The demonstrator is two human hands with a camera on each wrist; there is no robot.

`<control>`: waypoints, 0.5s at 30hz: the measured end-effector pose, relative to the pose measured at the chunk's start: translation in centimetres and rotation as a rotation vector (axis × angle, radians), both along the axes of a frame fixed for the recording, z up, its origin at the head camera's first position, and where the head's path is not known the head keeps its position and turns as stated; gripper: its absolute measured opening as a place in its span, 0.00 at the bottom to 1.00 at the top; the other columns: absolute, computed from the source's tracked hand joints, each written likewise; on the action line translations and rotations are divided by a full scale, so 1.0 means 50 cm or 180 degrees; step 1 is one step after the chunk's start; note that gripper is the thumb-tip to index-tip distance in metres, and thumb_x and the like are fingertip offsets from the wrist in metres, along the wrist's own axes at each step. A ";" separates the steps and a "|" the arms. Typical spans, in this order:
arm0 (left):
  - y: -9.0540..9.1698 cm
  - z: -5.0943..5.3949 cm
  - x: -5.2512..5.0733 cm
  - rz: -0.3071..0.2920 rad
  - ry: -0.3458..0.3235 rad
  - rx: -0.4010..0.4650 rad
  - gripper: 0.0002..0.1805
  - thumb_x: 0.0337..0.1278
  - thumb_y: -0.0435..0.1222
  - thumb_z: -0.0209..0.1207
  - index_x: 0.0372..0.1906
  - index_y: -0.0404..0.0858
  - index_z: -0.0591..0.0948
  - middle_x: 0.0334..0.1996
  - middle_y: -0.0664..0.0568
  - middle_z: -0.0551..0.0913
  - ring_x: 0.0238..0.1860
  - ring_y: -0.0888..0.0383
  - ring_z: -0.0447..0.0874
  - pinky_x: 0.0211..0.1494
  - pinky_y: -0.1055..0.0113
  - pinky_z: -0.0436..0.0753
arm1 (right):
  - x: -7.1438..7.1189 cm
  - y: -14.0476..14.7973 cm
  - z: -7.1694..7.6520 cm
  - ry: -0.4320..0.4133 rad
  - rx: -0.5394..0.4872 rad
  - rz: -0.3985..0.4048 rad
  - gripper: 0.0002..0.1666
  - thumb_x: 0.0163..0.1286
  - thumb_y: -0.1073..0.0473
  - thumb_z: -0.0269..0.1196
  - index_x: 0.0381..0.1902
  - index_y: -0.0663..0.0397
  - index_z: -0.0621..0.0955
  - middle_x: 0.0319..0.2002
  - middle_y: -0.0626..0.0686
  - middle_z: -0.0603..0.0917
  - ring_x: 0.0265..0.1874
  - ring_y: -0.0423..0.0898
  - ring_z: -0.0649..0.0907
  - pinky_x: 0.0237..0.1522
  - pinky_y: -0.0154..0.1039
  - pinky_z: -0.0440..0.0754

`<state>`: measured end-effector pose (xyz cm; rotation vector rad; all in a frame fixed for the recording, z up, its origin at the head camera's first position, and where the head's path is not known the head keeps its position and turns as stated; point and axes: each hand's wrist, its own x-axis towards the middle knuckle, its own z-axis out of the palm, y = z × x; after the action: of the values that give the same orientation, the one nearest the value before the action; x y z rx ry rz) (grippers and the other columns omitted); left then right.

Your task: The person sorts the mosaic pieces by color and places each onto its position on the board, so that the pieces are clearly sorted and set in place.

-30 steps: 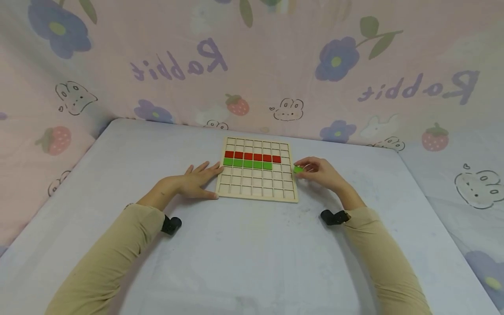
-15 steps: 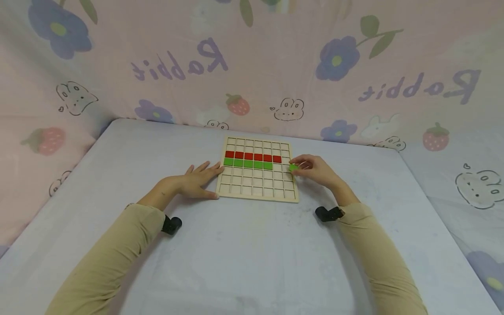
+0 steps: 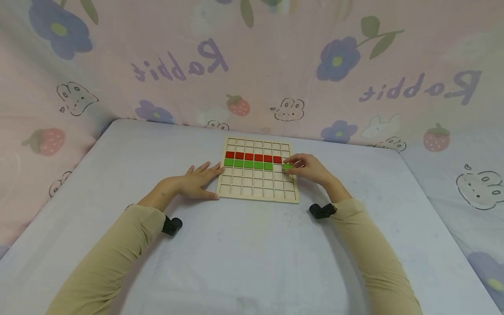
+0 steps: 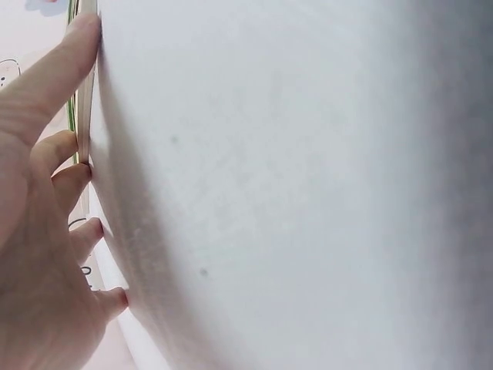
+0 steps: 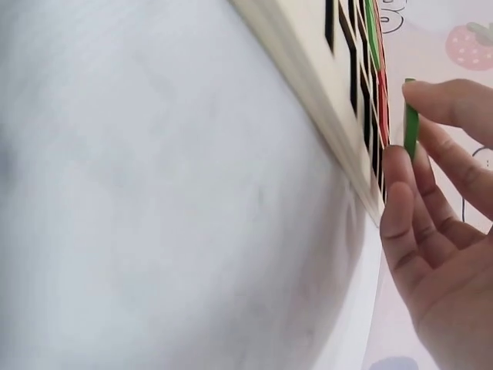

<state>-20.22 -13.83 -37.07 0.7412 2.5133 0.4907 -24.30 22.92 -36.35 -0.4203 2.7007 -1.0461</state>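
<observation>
A pale wooden grid board (image 3: 246, 190) lies flat on the table, with one row of red square tiles (image 3: 249, 156) and, just below it, a row of green square tiles (image 3: 248, 164). My right hand (image 3: 313, 168) pinches a loose green tile (image 3: 288, 167) over the board's right side, to the right of the green row. In the right wrist view that green tile (image 5: 411, 123) stands edge-on between thumb and fingers, apart from the board (image 5: 308, 92). At the board's left edge my left hand (image 3: 194, 183) rests with fingers spread, thumb and fingertips touching the edge.
The white-covered table (image 3: 244, 253) stretches around the board. Behind it hangs a pink cloth (image 3: 252, 57) printed with rabbits, flowers and strawberries. A black wrist camera (image 3: 171, 225) sits at the left cuff and another black camera (image 3: 323, 211) at the right cuff.
My right hand has moved left with the green tile, from just outside the board's right edge to above its right columns. The left hand has stayed in place.
</observation>
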 end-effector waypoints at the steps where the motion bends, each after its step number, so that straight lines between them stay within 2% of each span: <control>1: 0.000 -0.001 0.000 0.0000 -0.0001 0.0001 0.50 0.60 0.54 0.58 0.77 0.44 0.44 0.78 0.46 0.37 0.76 0.41 0.26 0.72 0.37 0.27 | -0.001 -0.003 0.000 0.0012 0.0026 0.0017 0.22 0.63 0.58 0.66 0.54 0.59 0.80 0.48 0.60 0.80 0.46 0.53 0.79 0.41 0.37 0.78; 8: -0.001 -0.001 -0.001 0.0010 -0.0020 0.0001 0.50 0.60 0.55 0.58 0.77 0.45 0.43 0.78 0.46 0.37 0.76 0.42 0.25 0.72 0.38 0.26 | -0.009 -0.024 0.002 0.0015 0.0146 0.0099 0.20 0.63 0.59 0.66 0.52 0.60 0.81 0.46 0.59 0.80 0.45 0.53 0.78 0.43 0.39 0.74; 15: -0.002 -0.001 -0.001 0.0007 -0.0033 0.0023 0.50 0.60 0.55 0.58 0.77 0.44 0.43 0.78 0.46 0.36 0.76 0.42 0.25 0.72 0.37 0.26 | -0.015 -0.036 -0.004 -0.0009 0.0211 0.0067 0.21 0.61 0.59 0.67 0.52 0.58 0.81 0.48 0.58 0.80 0.45 0.52 0.77 0.45 0.41 0.73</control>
<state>-20.28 -13.92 -37.13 0.7369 2.5044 0.5035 -25.05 21.13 -36.57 -0.4341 2.7137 -0.9481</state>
